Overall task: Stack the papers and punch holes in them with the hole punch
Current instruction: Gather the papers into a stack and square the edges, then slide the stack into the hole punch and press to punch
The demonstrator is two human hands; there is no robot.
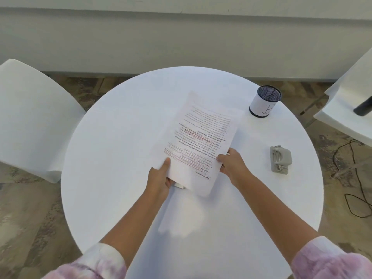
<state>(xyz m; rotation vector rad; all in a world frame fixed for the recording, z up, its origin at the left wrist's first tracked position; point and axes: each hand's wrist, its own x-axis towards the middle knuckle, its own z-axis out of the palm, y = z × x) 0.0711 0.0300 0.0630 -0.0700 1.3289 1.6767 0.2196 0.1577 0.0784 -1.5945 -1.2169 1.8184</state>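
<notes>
A stack of printed papers [199, 141] with black text and red marks is held over the middle of the round white table [112, 150], its text facing away from me. My left hand [161, 176] grips its near left edge, thumb on top. My right hand [231, 164] pinches its near right edge. A small white object [179, 185] peeks out under the stack's near corner; I cannot tell what it is. The grey hole punch [280, 159] lies flat on the table to the right of my right hand, apart from the papers.
A mesh pen cup [264, 101] wrapped in white paper stands at the table's far right. White chairs sit at the left [30, 115] and the right [350, 105]. A black cable [354, 178] runs on the floor to the right.
</notes>
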